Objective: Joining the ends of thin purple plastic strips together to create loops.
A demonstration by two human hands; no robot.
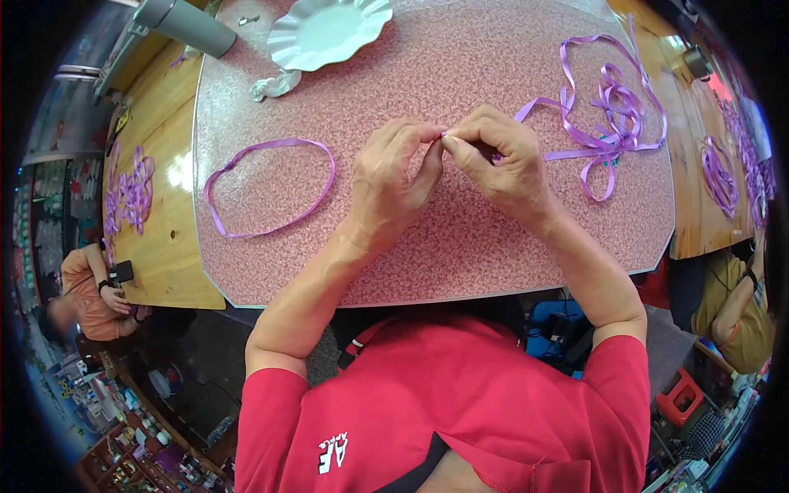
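Observation:
Over the middle of the pink speckled table, my left hand [393,168] and my right hand [503,160] meet fingertip to fingertip. Both pinch a small bit of purple ribbon [445,134], mostly hidden by the fingers. More ribbon shows under my right fingers. To the right of that hand, ribbon strands lead into a loose tangle of purple ribbon [615,146] with teal bits in it. A separate closed loop of purple ribbon [283,143] lies flat on the table, left of my left hand.
A white scalloped plate [329,34] sits at the far side, with a crumpled whitish wrapper [276,85] beside it. A grey tumbler [187,26] lies at the far left. Wooden tables with purple ribbons [131,193] flank mine; a person sits at each side.

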